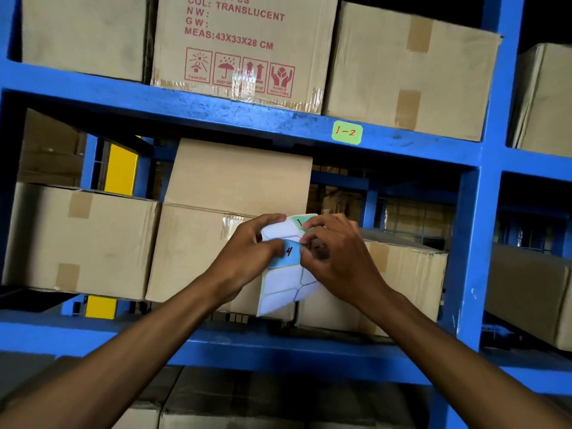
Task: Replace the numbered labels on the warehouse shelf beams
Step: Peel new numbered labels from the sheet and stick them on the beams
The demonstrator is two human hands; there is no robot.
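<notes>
A white label sheet [280,289] is held up in front of the middle shelf by both hands. My left hand [247,249] grips its left edge. My right hand [334,252] pinches a blue label marked with a red 4 [289,252] on the sheet. A pale green label [301,220] shows at the sheet's top, partly under my right fingers. A green label reading 1-2 [346,132] is stuck on the upper blue shelf beam [185,109].
Cardboard boxes [80,239] fill the shelves above, behind and below my hands. A blue upright post [483,187] stands to the right. The lower blue beam [278,351] runs under my forearms. Yellow panels [120,168] show behind the boxes at left.
</notes>
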